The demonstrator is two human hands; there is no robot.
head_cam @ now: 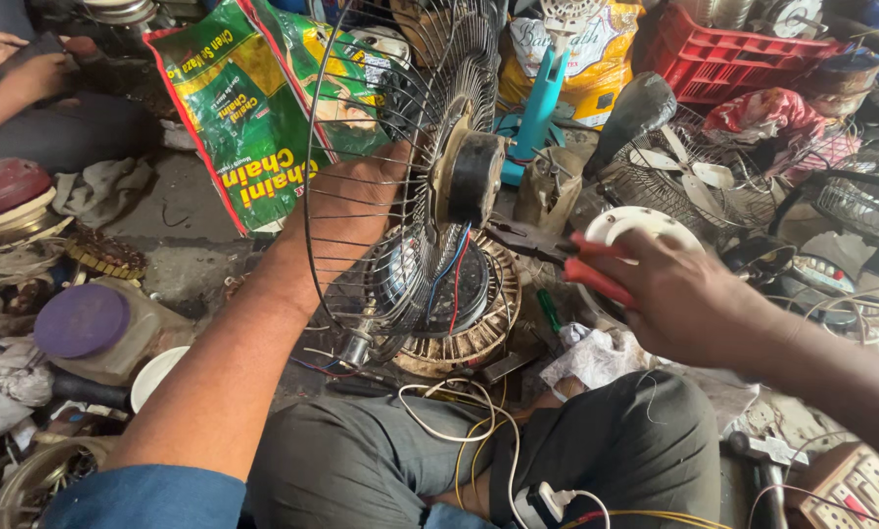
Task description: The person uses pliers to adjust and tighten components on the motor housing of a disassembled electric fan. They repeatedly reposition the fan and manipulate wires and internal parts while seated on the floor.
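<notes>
1. The left hand [346,211] reaches through behind the wire fan guard [400,167] and grips it, holding guard and motor [474,176] upright over the person's lap. The fingers are hidden behind the wires, so how firm the hold is cannot be told.
2. The right hand [669,294] is clenched on the red handles of pliers [547,250], whose dark nose points at the motor's rear, near the red and blue wires [454,279].
3. Risk: the nose could slip off its target and nick a wire's insulation, since the wires hang just beside the tip.
4. Risk: the guard is held by one hand only; a hard pull with the pliers could twist it, and thin wire bars could pinch or scrape the left hand.
5. Risk: the copper winding [478,328] lying under the guard could be knocked or scratched if the guard drops.
6. Risk: loose yellow and white cords [478,431] cross the lap; a snag on the guard's rim could drag them.
7. The floor is crowded with parts, so a dropped screw would be hard to find.
</notes>
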